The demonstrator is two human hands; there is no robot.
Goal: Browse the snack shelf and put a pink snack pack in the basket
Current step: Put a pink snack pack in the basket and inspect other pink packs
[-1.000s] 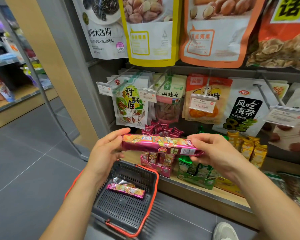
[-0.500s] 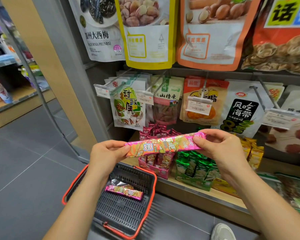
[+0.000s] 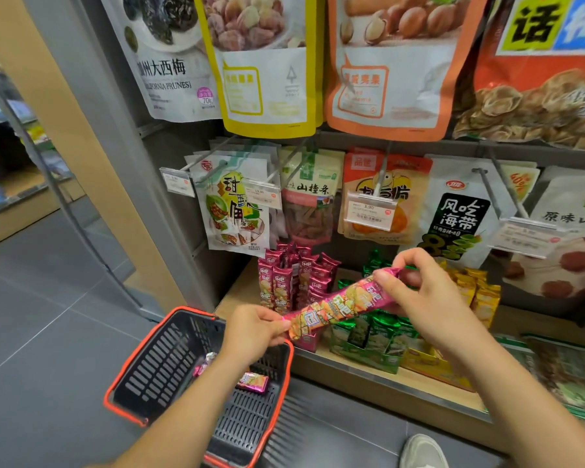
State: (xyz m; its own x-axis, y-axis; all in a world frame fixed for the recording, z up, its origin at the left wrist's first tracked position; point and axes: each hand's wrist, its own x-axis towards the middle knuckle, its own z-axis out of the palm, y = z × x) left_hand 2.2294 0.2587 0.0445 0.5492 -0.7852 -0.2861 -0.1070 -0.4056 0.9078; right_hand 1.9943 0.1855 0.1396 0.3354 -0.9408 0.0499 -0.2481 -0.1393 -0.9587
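Note:
A long pink snack pack [image 3: 340,305] is stretched between both hands in front of the bottom shelf, its right end higher. My left hand [image 3: 250,331] pinches its lower left end; my right hand [image 3: 419,292] pinches its upper right end. Below my left forearm sits a black basket with an orange rim [image 3: 156,363] on the floor. A second pink snack pack [image 3: 252,381] lies inside it, partly hidden by my arm. Several more pink packs [image 3: 291,278] stand in a display box on the shelf.
Green packs [image 3: 372,336] and yellow packs [image 3: 477,292] fill the shelf to the right of the pink ones. Snack bags hang on pegs above, with price tags [image 3: 370,214] sticking out. A grey upright [image 3: 122,163] borders the shelf on the left. A shoe [image 3: 423,450] shows at the bottom.
The pack has turned from its barcode side to its printed front and tilted, right end up. Both hands and the view shifted slightly right; my left arm now covers part of the basket.

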